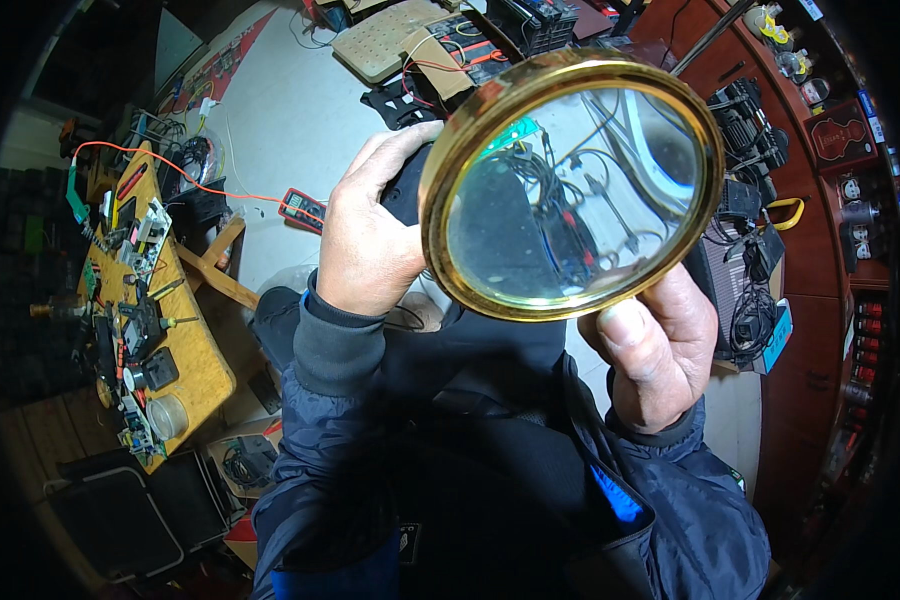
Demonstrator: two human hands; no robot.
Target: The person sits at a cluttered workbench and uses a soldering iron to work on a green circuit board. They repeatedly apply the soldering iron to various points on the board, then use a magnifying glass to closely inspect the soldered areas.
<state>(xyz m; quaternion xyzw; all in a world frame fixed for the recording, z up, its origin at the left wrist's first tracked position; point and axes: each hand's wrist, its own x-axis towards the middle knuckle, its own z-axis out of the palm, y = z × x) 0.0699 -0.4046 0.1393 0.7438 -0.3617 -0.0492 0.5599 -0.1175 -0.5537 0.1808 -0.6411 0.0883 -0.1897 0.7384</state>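
- One gold-rimmed magnifying glass (580,190) is held up and tilted, directly above the right grip (662,350).
- One black object (402,190), partly hidden behind the rim, is held within the left grip (365,235).
- The right grip is closed narrowly, its thumb pressed against the lower rim.
- The left grip is curved more widely around the black object; its thumb tip is hidden.
- One red multimeter (303,210) is seen left of the left grip.

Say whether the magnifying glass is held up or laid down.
Held up: the right hand grasps the magnifying glass near its lower rim, above the floor.
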